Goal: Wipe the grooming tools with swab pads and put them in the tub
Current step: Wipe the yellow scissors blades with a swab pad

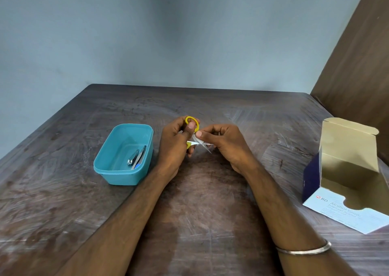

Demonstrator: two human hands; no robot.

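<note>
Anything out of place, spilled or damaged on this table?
Nothing stands out. The swab box stands open at the right edge, the tub sits upright with nail clippers inside, and both hands work on the yellow scissors.

Over a worn wooden counter [210,202], a person's left hand [174,143] grips yellow-handled scissors [192,121], blades spread, while the right hand [223,143] pinches a white swab pad [200,140] against a blade. A teal tub [117,176] at left holds a nail clipper [132,156] and tweezers [140,154]; an open alcohol-swab box [347,183] stands at right.
</note>
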